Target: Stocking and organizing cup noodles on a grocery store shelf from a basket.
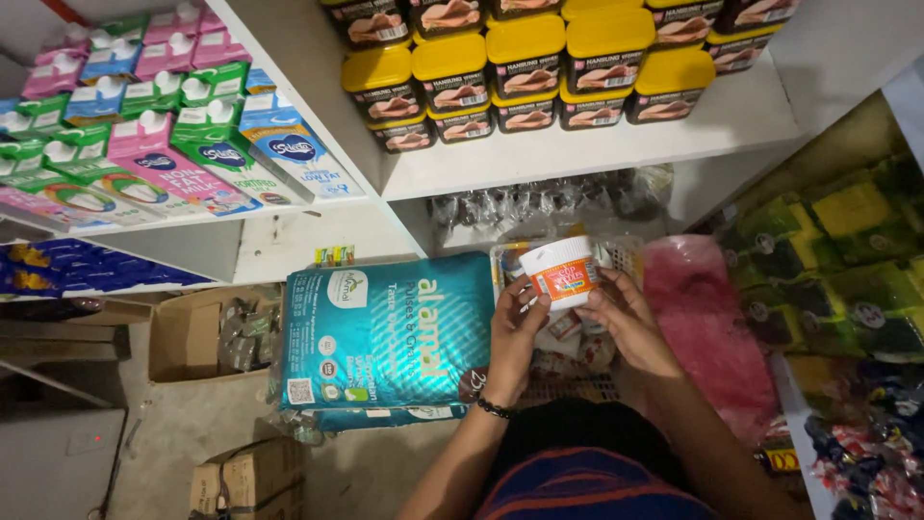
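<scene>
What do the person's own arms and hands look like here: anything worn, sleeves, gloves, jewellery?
Both forearms are bare, with no sleeves reaching them and no gloves. The left hand has a thin dark beaded bracelet at the wrist. The right hand shows no ring, watch or band that I can make out. Nails look short and unpainted.

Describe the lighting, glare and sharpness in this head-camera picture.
Head view: shelves bright on top, floor and right edge dim; sheen on the teal bag; the white jar between the left hand and right hand is sharp; shelf lines bow near the edges, packets at far right blurred.
</scene>
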